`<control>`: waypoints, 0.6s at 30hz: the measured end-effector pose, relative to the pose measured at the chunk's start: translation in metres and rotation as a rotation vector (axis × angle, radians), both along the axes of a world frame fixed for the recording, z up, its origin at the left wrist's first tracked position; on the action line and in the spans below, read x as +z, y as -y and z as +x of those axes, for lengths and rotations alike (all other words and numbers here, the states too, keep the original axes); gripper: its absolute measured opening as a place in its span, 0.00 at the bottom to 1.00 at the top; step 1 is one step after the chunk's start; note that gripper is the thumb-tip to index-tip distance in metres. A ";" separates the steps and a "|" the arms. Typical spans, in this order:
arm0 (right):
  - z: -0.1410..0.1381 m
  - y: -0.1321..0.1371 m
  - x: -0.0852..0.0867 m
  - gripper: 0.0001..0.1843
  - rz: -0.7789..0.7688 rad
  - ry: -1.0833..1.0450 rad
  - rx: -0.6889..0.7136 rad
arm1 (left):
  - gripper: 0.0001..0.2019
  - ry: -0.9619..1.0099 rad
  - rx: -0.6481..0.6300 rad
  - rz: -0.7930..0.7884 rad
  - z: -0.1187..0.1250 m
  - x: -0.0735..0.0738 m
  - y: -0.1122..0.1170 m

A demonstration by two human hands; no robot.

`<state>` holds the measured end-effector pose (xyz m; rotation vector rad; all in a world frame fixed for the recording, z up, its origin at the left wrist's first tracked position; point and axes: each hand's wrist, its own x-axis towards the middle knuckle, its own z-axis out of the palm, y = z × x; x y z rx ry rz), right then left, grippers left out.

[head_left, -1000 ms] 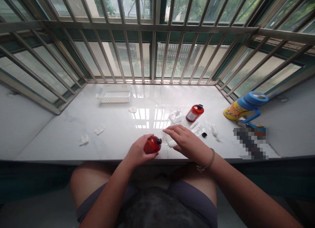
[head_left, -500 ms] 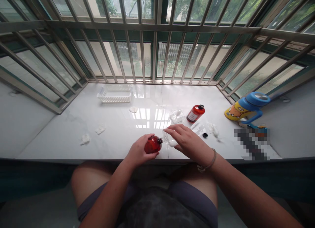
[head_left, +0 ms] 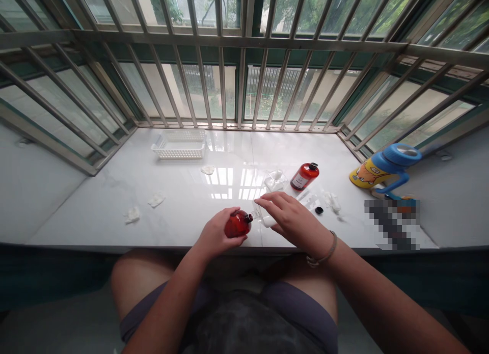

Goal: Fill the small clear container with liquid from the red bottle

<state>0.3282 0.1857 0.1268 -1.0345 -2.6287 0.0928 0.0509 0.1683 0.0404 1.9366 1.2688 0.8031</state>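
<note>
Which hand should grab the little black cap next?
Probably the right hand: the cap lies near it, though it holds a clear bottle. The left hand is farther, gripping the red bottle.

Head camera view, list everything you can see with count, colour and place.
held red bottle: one, red, in left hand
small clear bottle: one, clear, in right hand
capped red bottle: one, red, beyond right hand
loose cap: one, black, right of hands
basket: one, white, far left
wipes: three, white, scattered left
drinking bottle: one, yellow and blue, far right
left hand: one, closed on held red bottle
right hand: one, bracelet on wrist
</note>
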 end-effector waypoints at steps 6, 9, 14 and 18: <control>-0.001 0.000 0.002 0.43 0.014 -0.009 0.005 | 0.37 0.007 0.002 -0.007 0.000 -0.001 0.000; -0.001 0.000 0.003 0.44 0.021 -0.015 0.006 | 0.37 0.009 0.003 -0.008 0.000 -0.001 0.000; -0.002 0.001 0.004 0.45 0.030 -0.013 0.006 | 0.37 0.007 0.008 0.001 0.000 -0.002 0.000; -0.002 0.001 0.004 0.43 0.040 -0.008 0.007 | 0.38 0.007 0.011 0.009 0.000 -0.002 0.000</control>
